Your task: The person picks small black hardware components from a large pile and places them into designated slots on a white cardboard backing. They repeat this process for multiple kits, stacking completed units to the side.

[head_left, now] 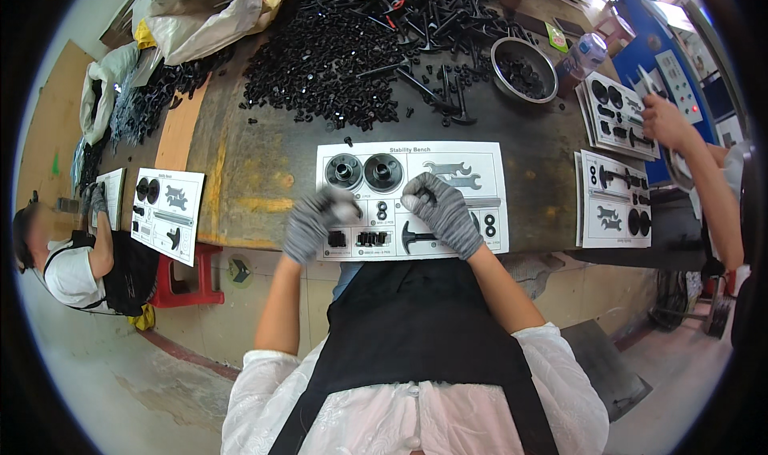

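Note:
A white printed card (490, 161) lies before me on the table, bearing two black round discs (384, 173), small black parts (372, 239), black rings (490, 225) and a black T-shaped piece (414, 237). Grey wrench shapes (452, 175) show at its upper right; whether they are real or printed I cannot tell. My left hand (314, 225), in a grey knit glove, hovers over the card's left side, its fingers smeared by motion. Over the card's middle is my gloved right hand (445, 213), fingers curled together; what they hold, if anything, is hidden.
Beyond the card spreads a heap of small black parts (320, 71), with T-shaped pieces (456, 95) beside it. A metal bowl (498, 51) and a bottle (584, 55) stand far right. Stacked cards (592, 231) lie right. Co-workers' hands are at both sides (668, 123).

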Tool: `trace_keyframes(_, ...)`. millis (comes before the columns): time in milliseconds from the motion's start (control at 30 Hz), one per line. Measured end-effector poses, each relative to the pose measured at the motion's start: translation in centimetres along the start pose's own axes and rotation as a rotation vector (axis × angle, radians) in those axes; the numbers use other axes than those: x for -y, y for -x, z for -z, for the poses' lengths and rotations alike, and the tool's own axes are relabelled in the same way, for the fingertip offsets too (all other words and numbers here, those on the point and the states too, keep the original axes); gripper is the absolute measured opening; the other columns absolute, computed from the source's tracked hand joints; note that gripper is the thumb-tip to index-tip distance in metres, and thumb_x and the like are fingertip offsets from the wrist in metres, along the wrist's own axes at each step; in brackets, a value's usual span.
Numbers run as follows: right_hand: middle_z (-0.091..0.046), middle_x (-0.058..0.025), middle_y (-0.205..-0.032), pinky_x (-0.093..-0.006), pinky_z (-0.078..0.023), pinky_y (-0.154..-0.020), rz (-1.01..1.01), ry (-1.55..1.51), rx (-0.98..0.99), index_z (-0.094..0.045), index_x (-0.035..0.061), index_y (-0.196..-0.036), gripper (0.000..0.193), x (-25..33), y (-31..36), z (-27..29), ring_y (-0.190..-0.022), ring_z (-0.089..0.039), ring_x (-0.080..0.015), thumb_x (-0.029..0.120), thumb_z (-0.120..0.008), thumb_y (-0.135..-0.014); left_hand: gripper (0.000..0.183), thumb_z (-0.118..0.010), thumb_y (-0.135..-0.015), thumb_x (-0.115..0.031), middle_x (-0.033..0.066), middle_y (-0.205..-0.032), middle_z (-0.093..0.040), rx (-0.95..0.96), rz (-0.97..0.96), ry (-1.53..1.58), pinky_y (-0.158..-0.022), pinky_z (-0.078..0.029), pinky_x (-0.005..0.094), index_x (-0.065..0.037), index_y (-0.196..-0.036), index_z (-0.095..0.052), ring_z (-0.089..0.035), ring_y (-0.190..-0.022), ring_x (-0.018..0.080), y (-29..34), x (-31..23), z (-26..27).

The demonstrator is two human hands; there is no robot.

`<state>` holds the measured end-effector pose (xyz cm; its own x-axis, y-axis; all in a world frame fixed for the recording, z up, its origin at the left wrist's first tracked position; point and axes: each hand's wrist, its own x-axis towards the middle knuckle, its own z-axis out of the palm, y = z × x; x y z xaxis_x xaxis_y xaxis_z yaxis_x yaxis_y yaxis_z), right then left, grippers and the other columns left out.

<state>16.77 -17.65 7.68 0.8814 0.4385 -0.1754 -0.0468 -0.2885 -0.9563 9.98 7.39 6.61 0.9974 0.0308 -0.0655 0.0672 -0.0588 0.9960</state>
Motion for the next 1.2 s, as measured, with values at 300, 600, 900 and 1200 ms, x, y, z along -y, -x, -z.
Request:
trace_keyframes(300,-0.07,-0.004,-0.091,-0.0274,-0.053,-0.074,0.364,0.513,0.081,-0.067,0.0084,-0.114,0.028,-1.5,2.0,-1.6,-0.08,-0.065,-0.0155,0.01,-0.066,-0.085,0.029,-0.081,-0.067,-0.025,0.0051,-0.098,-0.062,0.0,-0.357,-0.973,-0.083,-0.044,0.0418,-0.014,-0.09,-0.069,-0.058,-0.091,0.0277,3.9,1.7,-6.2)
trace_keyframes(600,-0.069,-0.0034,-0.09,-0.036,-0.05,-0.07,0.556,0.778,0.032,-0.068,0.0149,-0.112,0.03,-4.3,1.9,-3.9,-0.076,-0.062,-0.0227,0.015,-0.067,-0.082,0.042,-0.084,-0.064,-0.032,0.0077,-0.104,-0.062,-0.027,-0.304,-0.974,-0.087,-0.042,0.0421,-0.014,-0.099,-0.07,-0.056,-0.098,0.0281,3.8,2.1,-5.4)
trace_keyframes(900,-0.063,-0.0114,-0.096,-0.0409,-0.048,-0.087,0.481,0.651,-0.258,-0.065,0.0136,-0.111,0.027,-2.9,4.1,2.0,-0.095,-0.061,-0.0287,0.012,-0.062,-0.084,0.017,-0.066,-0.086,-0.017,0.0129,-0.094,-0.063,-0.462,-0.167,-0.664,-0.08,-0.047,0.0393,-0.006,-0.1,-0.065,-0.06,-0.085,0.0319,4.2,2.4,-0.8)
trace_keyframes(1200,-0.06,-0.0154,-0.097,-0.0393,-0.045,-0.087,-0.087,0.556,-0.614,-0.069,0.0053,-0.114,0.025,-9.5,14.1,8.1,-0.094,-0.057,-0.0303,0.017,-0.058,-0.095,0.021,-0.056,-0.095,-0.009,0.0044,-0.084,-0.064,-0.282,0.386,-0.018,-0.064,-0.05,0.0247,-0.002,-0.113,-0.062,-0.057,-0.068,0.0115,4.6,6.3,4.9)
